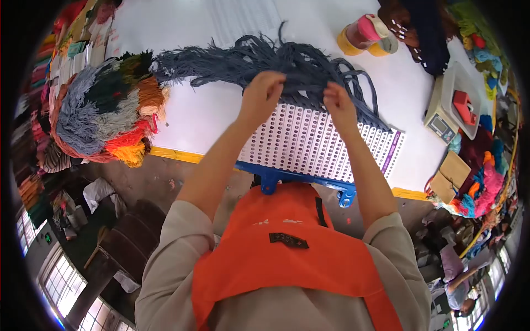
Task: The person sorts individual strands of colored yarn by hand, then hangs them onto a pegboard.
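A long pile of dark blue-grey yarn (237, 63) lies across the white table, its strands reaching over the top of a white card with rows of punched holes (298, 135). My left hand (265, 91) is at the yarn's near edge, fingers curled together; whatever they pinch is too small to make out. To its right, my right hand (338, 102) is also closed at the strands, just above the card, its hold unclear. A blue clamp bar (298, 177) runs along the card's near edge.
Bundles of coloured yarn (110, 105) sit at the left. A pink-lidded jar (364, 33) stands at the back. On the right are a scale (440, 127), a tray with a red object (465, 107) and a brown packet (450, 175). Another person's hand (400, 25) is at the back right.
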The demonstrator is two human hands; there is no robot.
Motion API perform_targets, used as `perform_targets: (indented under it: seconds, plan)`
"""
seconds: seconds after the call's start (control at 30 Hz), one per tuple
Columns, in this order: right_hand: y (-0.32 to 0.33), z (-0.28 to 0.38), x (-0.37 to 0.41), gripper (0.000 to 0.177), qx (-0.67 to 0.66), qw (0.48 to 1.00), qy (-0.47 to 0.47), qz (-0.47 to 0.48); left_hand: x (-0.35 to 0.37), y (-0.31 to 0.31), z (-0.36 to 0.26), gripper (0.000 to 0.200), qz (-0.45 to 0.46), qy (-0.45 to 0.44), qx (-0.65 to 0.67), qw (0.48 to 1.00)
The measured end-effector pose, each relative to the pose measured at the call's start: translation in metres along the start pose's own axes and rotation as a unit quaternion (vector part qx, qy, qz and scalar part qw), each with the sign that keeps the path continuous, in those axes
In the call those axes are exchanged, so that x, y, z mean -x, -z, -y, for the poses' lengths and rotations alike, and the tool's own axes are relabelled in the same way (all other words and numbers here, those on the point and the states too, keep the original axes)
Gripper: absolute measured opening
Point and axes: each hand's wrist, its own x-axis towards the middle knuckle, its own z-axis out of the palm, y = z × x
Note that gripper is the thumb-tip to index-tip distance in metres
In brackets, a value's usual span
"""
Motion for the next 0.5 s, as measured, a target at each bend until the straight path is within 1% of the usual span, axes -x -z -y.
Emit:
perform_targets:
  seconds: [0.03,0.07,0.1,0.13,0.17,0.2,0.27,0.3,0.33,0.37,0.4,0.47,0.5]
  plan:
    - [-0.001,-0.011,0.005,0.042,-0.013,0.996,-0.041,0.075,0.014,-0.003,0.012,0.016,-0.001,-0.017,-0.006,1.000]
    - [-0.004,-0.024,0.007,0.038,-0.025,0.985,-0.078,0.150,0.028,-0.010,0.037,0.016,0.029,-0.033,-0.034,0.998]
    - [-0.010,-0.028,0.011,0.035,-0.020,0.969,-0.110,0.220,0.039,-0.008,0.047,0.020,0.103,0.037,-0.015,0.994]
    - [-0.017,-0.027,0.014,0.036,0.056,0.985,-0.046,0.153,0.046,-0.006,0.055,0.022,0.056,0.002,-0.097,0.994]
    - [-0.024,-0.026,0.015,0.036,0.131,0.988,0.016,0.083,0.046,-0.003,0.059,0.024,0.009,-0.033,-0.177,0.984]
    - [-0.030,-0.019,0.013,0.038,0.045,0.999,0.005,0.003,0.038,0.006,0.058,0.028,-0.004,0.014,-0.156,0.988]
    - [-0.040,0.007,0.020,0.041,0.092,0.992,0.016,-0.090,0.018,0.025,0.057,0.026,-0.090,-0.025,-0.163,0.982]
    - [-0.045,0.007,0.026,0.043,0.098,0.993,0.003,-0.072,0.006,0.035,0.058,0.025,-0.099,0.040,-0.096,0.990]
    - [-0.051,0.008,0.033,0.045,0.198,0.970,0.115,-0.083,-0.009,0.047,0.059,0.024,-0.121,-0.013,-0.128,0.984]
    - [-0.057,0.015,0.042,0.047,0.295,0.925,0.222,-0.092,-0.025,0.059,0.063,0.023,-0.143,-0.065,-0.159,0.975]
    - [-0.069,0.025,0.055,0.053,0.337,0.925,0.162,-0.070,-0.043,0.068,0.068,0.025,-0.161,-0.089,-0.197,0.963]
    - [-0.090,0.033,0.071,0.061,0.406,0.904,0.113,-0.072,-0.078,0.075,0.088,0.031,-0.178,-0.092,-0.319,0.926]
    - [-0.099,0.032,0.075,0.064,0.421,0.898,0.095,-0.083,-0.094,0.079,0.100,0.039,-0.158,-0.100,-0.344,0.920]
